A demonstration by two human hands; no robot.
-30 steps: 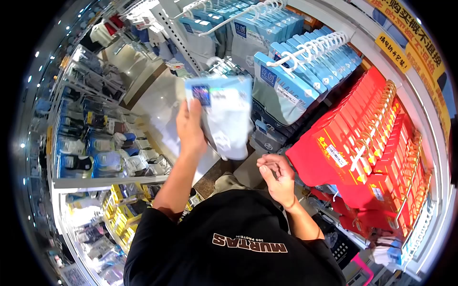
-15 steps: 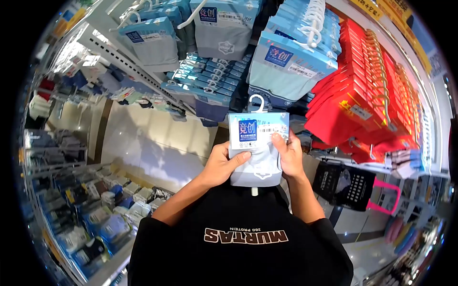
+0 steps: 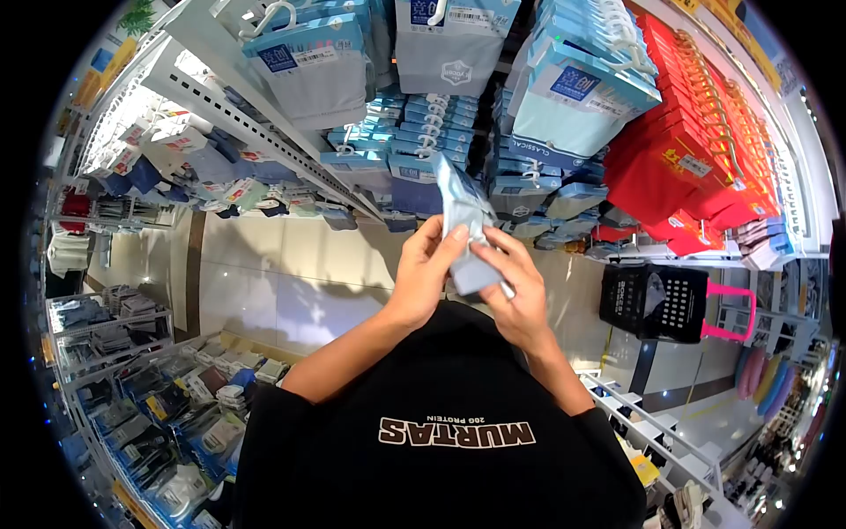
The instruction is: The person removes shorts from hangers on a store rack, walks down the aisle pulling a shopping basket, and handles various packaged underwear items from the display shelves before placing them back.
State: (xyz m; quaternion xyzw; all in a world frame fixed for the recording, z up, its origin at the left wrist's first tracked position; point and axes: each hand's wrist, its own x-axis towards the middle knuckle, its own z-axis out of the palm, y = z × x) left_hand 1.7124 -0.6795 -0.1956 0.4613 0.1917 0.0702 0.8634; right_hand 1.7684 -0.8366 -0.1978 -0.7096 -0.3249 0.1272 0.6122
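A light grey pack of underwear (image 3: pixel 467 210) with a blue header card is in front of my chest, turned nearly edge-on. My left hand (image 3: pixel 421 275) is closed on its left side, the thumb lying across the front. At the right, my right hand (image 3: pixel 522 291) grips the lower right part, its fingers bent over that edge. The pack's back is hidden, and its hook cannot be made out. Just beyond it hang similar blue-carded packs (image 3: pixel 577 97) on a rack.
Red packs (image 3: pixel 679 159) hang at the right on metal hooks. A black basket (image 3: pixel 652 304) with a pink handle stands on the floor at right. Lower left is a bin of packaged goods (image 3: pixel 176 414). A white perforated rail (image 3: pixel 264 132) runs along the upper left.
The pack has turned from facing me to nearly edge-on. My right hand has shifted from its upper right side to lower down. The view has moved slightly.
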